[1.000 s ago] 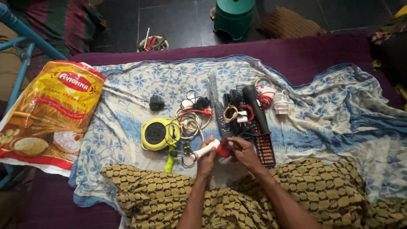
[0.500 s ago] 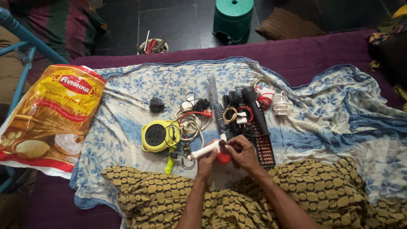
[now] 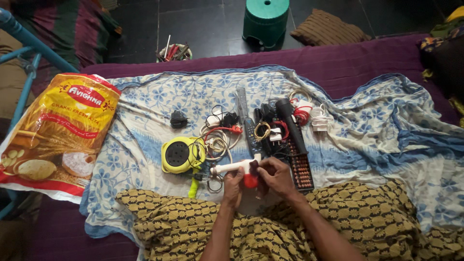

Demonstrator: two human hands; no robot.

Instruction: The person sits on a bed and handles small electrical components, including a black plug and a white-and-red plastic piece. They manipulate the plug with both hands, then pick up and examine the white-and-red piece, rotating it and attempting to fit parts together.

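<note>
- Gripping a white, tube-shaped tool (image 3: 235,166) with a red part (image 3: 250,181) at its near end, both hands meet just in front of the person's lap, over the blue-flowered cloth (image 3: 145,104).
- The left hand (image 3: 234,185) is closed around the tool near the red part; its fingers curl round the white body, which points away to the left.
- The right hand (image 3: 275,176) is folded over the same end from the right, fingertips pressed on the red part, thumb on top.
- Compared with half a second ago, the hands sit in nearly the same spot; the right hand has closed further over the red part, so less of the red shows.
- A second ago the white body lay at much the same angle; the tool has stayed above the cloth's near edge, just beside the yellow round device (image 3: 179,154).
- The pile of cables (image 3: 217,137) and plugs beyond the hands lies as it did, touching the yellow device.
- The black torch (image 3: 291,123) and the abacus-like frame of beads (image 3: 301,170) remain just right of the right hand, unmoved.
- The yellow flour bag (image 3: 58,130) lies well apart at the left, and the green stool (image 3: 265,19) stands on the dark floor beyond the bed.
</note>
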